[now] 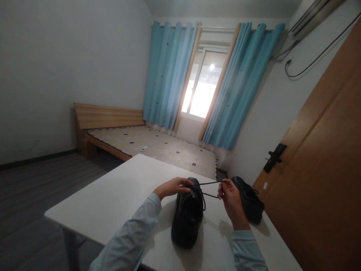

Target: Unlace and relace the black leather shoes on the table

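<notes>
A black lace-up shoe (186,222) stands on the white table in front of me, toe pointing away. My left hand (180,185) reaches in from the left, its thumb and fingers pinched on the lace at the top of the shoe. To the right of the shoe, my right hand (229,195) is closed, with a black shoelace (208,183) between its fingertips. Two strands of lace run across from the shoe to that hand, the upper one drawn nearly straight. A loop hangs down the shoe's right side. The other black shoe (248,201) rests just beyond my right hand.
The white table (113,203) extends left and ahead. Past it is a wooden bed (111,114) with a bare patterned mattress, on which a white remote (144,149) lies. A brown door (318,169) is close on the right. Blue curtains (172,75) flank a window.
</notes>
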Demonstrator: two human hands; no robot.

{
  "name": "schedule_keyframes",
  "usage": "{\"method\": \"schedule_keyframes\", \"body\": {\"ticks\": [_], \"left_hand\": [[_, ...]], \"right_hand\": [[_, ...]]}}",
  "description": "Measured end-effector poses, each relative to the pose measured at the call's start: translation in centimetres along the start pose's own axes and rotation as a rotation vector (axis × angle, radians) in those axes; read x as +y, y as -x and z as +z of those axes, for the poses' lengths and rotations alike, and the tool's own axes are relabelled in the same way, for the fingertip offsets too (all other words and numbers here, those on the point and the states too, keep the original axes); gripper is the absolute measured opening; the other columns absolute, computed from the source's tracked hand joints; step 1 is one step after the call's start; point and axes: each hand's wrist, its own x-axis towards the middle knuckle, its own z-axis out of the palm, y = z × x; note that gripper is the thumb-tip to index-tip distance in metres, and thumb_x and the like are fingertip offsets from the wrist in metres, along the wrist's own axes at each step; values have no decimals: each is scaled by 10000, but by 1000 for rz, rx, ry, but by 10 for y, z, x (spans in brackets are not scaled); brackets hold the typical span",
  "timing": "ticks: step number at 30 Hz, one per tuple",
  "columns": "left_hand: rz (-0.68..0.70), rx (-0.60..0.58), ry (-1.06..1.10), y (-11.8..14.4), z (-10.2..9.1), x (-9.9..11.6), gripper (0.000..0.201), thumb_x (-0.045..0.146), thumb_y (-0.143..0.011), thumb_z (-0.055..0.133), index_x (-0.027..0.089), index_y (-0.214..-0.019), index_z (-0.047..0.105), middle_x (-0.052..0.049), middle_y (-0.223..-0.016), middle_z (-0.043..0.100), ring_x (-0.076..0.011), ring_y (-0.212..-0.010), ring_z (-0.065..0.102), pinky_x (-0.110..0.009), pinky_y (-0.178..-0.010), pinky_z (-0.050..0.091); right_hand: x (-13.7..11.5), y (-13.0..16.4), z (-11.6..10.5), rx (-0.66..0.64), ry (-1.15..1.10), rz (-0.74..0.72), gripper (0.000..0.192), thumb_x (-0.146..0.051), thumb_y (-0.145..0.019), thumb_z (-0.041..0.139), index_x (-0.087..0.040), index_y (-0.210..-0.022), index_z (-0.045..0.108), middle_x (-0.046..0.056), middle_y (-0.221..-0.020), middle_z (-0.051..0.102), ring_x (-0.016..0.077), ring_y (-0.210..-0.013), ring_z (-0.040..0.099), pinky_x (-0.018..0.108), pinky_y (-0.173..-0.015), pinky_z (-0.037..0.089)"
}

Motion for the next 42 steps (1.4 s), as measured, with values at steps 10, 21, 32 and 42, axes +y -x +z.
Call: {"method": "schedule_keyframes", "body": {"ticks": [10, 21, 32, 42], "left_hand": [[-15, 17, -3, 2, 0, 4, 361, 285, -729, 647, 164, -1070, 641, -69, -1121, 637, -219, -1068, 558, -329, -949, 420], [-1, 14, 0, 1, 0, 1, 361, 293, -728, 650, 166, -1066, 641, -68, -1111, 641, -209, -1049, 566, -318, -935, 427], [84, 123, -183, 0, 2, 7, 226, 284, -799, 571, 181, -973, 672, -41, -988, 689, -168, -936, 612, -263, -862, 447], [-15, 451, -218, -6, 12, 1, 151, 197, -720, 620, 165, -866, 599, -38, -859, 664, -149, -759, 628, -246, -694, 499]], "right_hand": [[-3, -1, -2, 164, 553, -331, 252, -401, -743, 628, -173, -836, 572, 4, -679, 577, 147, -628, 541, 251, -565, 413], [13, 6, 8, 188, 913, -281, 310, -509, -759, 563, -210, -749, 481, 31, -673, 638, 184, -589, 598, 278, -568, 431], [31, 8, 13, -171, 1101, -344, 222, -244, -826, 437, -170, -879, 640, 105, -907, 674, 255, -891, 602, 395, -819, 450], [15, 15, 24, -282, 930, -290, 279, -414, -848, 491, -195, -992, 587, 82, -1026, 648, 239, -1002, 579, 405, -899, 429]]}}
